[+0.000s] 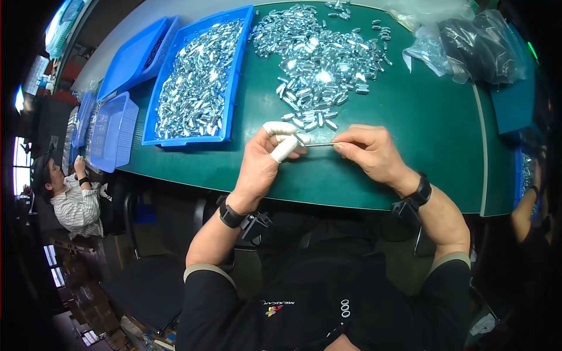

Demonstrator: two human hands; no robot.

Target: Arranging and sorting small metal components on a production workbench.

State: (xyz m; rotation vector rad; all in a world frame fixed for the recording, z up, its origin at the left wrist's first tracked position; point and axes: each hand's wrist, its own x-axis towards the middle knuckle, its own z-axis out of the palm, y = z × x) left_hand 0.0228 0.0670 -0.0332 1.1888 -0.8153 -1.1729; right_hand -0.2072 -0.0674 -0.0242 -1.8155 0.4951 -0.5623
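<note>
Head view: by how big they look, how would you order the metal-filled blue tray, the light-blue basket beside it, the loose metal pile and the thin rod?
Largest: blue tray and loose metal pile, too alike to rank
Next: light-blue basket
Smallest: thin rod

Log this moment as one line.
left hand: pinches small shiny metal piece; right hand: grips thin grey metal rod; beyond: loose silver metal pieces on green table

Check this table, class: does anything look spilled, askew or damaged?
Loose shiny metal pieces lie strewn across the green table, odd beside those contained in the blue tray; whether spilled or placed, I cannot tell.
</note>
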